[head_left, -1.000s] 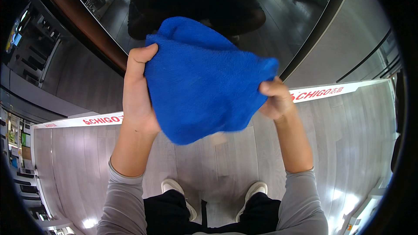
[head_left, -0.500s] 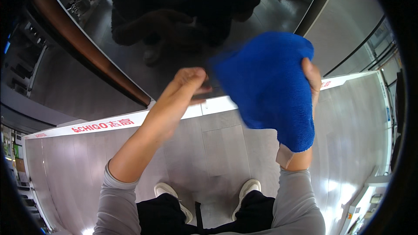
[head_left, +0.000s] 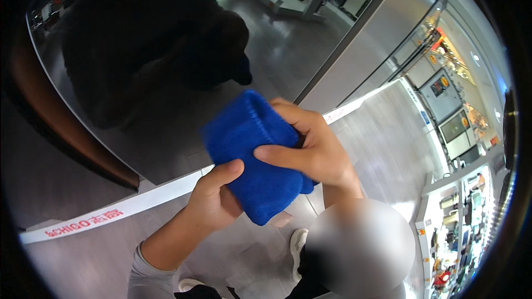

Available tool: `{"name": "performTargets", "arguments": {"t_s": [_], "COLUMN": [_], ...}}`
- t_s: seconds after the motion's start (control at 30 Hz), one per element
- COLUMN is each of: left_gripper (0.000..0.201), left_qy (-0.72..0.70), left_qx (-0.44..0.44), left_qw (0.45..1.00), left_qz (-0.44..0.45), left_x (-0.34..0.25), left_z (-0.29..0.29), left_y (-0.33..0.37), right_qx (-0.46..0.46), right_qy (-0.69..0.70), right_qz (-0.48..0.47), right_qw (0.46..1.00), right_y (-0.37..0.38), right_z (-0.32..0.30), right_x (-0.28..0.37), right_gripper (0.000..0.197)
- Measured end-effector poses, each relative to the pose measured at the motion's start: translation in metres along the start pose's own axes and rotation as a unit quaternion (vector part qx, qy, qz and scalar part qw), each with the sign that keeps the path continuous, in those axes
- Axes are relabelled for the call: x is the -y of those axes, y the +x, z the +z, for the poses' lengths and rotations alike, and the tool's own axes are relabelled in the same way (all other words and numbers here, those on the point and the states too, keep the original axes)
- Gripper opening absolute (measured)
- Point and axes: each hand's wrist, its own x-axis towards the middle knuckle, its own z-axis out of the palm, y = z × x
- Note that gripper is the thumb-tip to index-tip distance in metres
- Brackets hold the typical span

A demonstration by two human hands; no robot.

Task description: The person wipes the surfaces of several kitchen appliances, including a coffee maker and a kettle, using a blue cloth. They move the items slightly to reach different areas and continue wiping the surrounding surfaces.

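Observation:
A blue cloth (head_left: 238, 138), folded into a thick bundle, is held between both hands in front of a glossy black panel (head_left: 166, 105). My left hand (head_left: 216, 196) grips its lower left side, thumb on top and fingers hidden beneath. On the cloth's right side, my right hand (head_left: 313, 147) presses its thumb onto the front while the fingers curl behind the upper edge. The black surface mirrors dark shapes and part of the room.
A white strip with red lettering (head_left: 111, 213) runs along the panel's foot over the grey floor (head_left: 366, 149). To the left stands a brown vertical edge (head_left: 66, 133). Shelves with goods (head_left: 460, 216) line the right side. A blurred round patch covers the lower right.
The cloth, earlier spread out and hanging from my right hand, is now folded smaller and nearer the middle. My left hand has come onto it. The view has turned toward the right.

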Motion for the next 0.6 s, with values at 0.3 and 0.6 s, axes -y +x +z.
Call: {"name": "performTargets", "arguments": {"t_s": [0.3, 0.6], "left_gripper": [0.061, 0.055], "left_qy": [0.171, 0.304], "left_qx": [-0.117, -0.168], "left_qw": [0.971, 0.903], "left_qz": [0.123, 0.255], "left_x": [0.000, 0.033], "left_z": [0.004, 0.030], "left_y": [-0.005, 0.029], "right_qx": [-0.138, 0.000], "right_qy": [-0.065, 0.110], "right_qz": [-0.068, 0.002], "right_qw": [0.986, 0.994], "right_y": [-0.001, -0.018], "right_z": [0.010, -0.046], "right_x": [-0.020, -0.028], "right_gripper": [0.095, 0.060]}}
